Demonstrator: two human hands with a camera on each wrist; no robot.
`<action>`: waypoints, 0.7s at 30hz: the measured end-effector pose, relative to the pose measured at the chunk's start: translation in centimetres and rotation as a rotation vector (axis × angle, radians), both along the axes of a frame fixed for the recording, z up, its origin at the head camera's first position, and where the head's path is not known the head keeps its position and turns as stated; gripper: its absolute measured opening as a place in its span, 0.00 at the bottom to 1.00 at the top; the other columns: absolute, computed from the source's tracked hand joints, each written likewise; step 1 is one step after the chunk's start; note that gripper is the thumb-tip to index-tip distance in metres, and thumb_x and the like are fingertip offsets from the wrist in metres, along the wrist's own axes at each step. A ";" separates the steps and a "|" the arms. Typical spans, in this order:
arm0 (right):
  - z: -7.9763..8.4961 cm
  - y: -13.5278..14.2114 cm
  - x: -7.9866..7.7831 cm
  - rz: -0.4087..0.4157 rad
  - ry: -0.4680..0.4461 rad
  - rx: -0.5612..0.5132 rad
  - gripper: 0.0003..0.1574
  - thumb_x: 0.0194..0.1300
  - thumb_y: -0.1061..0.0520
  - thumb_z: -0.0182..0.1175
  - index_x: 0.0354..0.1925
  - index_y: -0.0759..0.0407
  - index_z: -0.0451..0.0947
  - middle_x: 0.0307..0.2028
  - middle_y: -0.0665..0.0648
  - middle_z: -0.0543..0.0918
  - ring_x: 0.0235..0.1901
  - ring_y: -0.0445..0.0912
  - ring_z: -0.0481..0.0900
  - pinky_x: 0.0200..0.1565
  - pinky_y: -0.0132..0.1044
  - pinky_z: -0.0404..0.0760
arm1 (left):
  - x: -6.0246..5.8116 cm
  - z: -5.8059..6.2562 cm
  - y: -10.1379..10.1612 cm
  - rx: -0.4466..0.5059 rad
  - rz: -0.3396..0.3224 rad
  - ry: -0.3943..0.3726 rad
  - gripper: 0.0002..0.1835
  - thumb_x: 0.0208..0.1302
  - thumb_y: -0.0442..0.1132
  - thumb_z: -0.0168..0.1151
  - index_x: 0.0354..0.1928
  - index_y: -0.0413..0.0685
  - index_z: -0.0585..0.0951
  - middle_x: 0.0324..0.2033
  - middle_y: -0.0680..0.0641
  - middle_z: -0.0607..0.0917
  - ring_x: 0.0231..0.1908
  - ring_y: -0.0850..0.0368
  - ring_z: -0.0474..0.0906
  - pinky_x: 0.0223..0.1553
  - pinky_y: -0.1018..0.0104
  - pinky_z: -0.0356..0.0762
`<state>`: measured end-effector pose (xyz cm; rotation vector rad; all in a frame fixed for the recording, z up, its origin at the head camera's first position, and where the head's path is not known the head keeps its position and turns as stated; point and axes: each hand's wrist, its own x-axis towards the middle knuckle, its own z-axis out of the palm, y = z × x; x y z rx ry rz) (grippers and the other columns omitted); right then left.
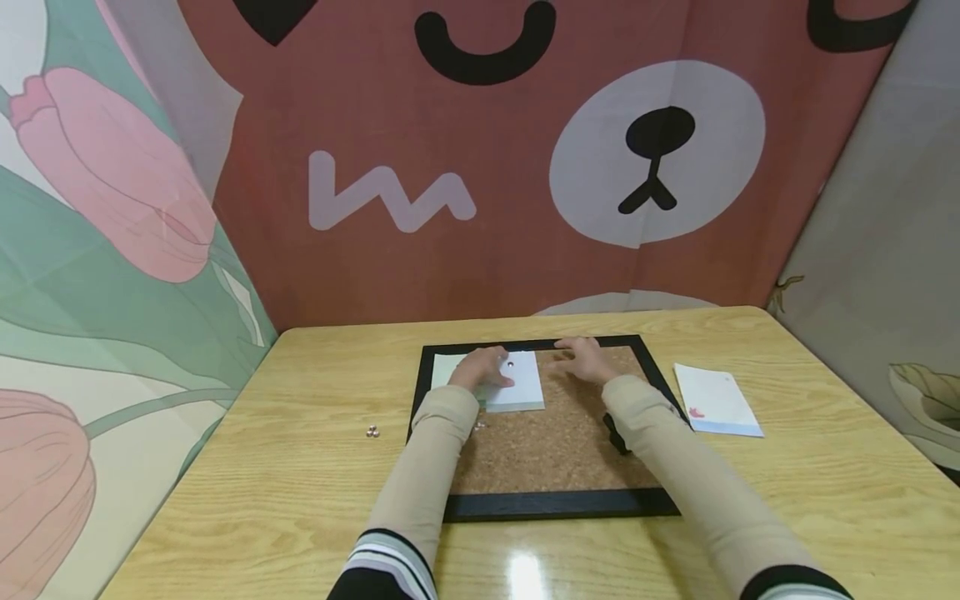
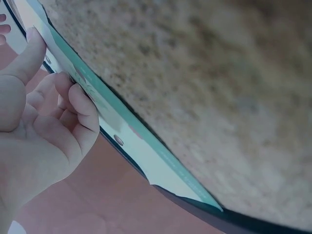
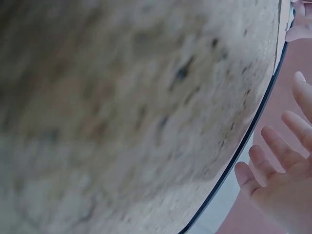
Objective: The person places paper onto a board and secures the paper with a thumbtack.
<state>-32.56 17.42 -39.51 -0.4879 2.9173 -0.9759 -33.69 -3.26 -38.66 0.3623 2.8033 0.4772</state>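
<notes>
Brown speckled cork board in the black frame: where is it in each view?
Head: brown speckled cork board, below and slightly right of centre.
Left wrist: cork board, blurred, filling the upper right.
Right wrist: cork board, blurred, filling the left.
Shared landmark: its black frame.

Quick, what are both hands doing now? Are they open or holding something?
Left hand: open, fingers loosely bent at the white note sheet, no grip visible.
Right hand: open, holding nothing, over the corkboard.

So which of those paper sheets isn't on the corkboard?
The white sheet with pink print, on the table right of the corkboard. The other white sheet and the pale green one are on the board.
</notes>
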 end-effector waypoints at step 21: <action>0.9 2.1 0.7 -0.045 -0.008 0.100 0.33 0.59 0.54 0.60 0.59 0.68 0.64 0.56 0.69 0.67 0.53 0.61 0.66 0.49 0.54 0.67 | 0.1 -0.1 -0.1 0.034 0.019 -0.012 0.33 0.52 0.48 0.65 0.61 0.51 0.68 0.60 0.49 0.68 0.58 0.51 0.62 0.55 0.56 0.62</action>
